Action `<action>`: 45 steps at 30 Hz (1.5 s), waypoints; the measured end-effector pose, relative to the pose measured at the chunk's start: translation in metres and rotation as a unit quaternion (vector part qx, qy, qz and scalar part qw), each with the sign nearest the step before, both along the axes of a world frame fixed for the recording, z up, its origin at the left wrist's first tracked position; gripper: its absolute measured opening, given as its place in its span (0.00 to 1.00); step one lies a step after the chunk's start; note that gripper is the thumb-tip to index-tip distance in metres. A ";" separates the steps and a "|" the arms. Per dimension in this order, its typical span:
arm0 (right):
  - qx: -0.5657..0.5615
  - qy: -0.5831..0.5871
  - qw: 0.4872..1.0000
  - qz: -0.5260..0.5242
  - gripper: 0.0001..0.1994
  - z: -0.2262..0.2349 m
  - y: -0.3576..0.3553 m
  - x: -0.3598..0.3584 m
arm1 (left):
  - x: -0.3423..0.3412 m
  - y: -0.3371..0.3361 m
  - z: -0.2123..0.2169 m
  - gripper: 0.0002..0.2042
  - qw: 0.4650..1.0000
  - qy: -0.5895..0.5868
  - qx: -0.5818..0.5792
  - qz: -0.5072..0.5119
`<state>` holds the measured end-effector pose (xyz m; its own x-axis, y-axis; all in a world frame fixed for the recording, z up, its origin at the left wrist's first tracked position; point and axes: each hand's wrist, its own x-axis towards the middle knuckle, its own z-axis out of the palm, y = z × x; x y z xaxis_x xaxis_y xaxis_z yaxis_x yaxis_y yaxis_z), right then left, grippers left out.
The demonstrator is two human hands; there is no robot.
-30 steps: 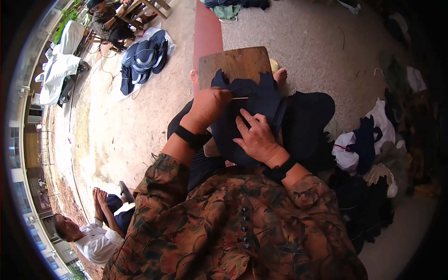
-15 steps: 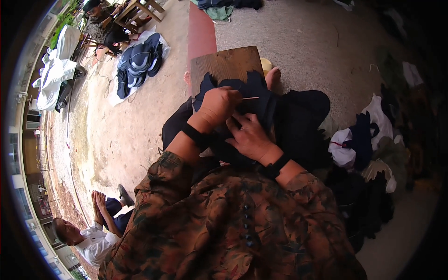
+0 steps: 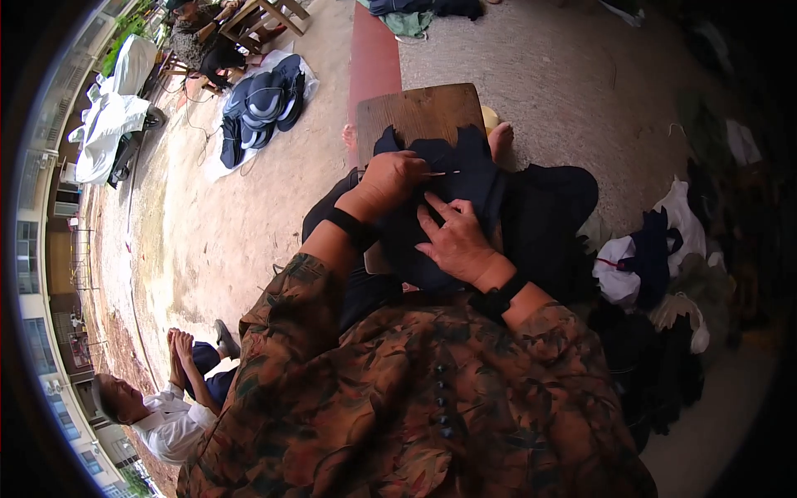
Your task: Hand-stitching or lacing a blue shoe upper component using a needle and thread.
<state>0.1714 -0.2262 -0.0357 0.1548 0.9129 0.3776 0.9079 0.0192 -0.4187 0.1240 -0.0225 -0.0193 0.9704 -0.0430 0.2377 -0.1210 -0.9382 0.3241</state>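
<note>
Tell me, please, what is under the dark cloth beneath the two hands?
A wooden board lies under the dark cloth; its far end shows uncovered. Its middle is covered, so anything else there cannot be seen.

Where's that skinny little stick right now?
In the head view, the thin stick is just above the middle, poking rightward from the left hand, over the dark cloth and a bit higher than the right hand.

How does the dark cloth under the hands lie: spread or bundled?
Spread: the dark cloth lies broadly flat across the wooden board, the right hand resting on it.
</note>
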 end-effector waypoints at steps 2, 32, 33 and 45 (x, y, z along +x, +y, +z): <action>0.002 0.005 1.000 -0.004 0.29 0.000 0.000 -0.001 | 0.012 -0.008 0.001 0.00 1.000 0.005 0.017 -0.006; -0.075 0.062 0.994 -0.050 0.07 0.004 0.041 0.093 | -0.031 -0.089 -0.016 0.24 0.988 -0.017 0.041 0.146; -0.075 0.065 0.994 -0.047 0.07 0.003 0.040 0.096 | -0.031 -0.090 -0.015 0.24 0.988 -0.013 0.035 0.151; -0.160 0.057 0.984 -0.047 0.07 0.022 -0.042 0.161 | -0.032 -0.091 -0.010 0.23 0.987 -0.009 0.045 0.151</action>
<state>0.3323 -0.2686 -0.0135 0.2685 0.9621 0.0475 0.8466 -0.2122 -0.4881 0.0918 -0.1136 -0.0291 0.9377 0.2256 0.2642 0.1633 -0.9574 0.2379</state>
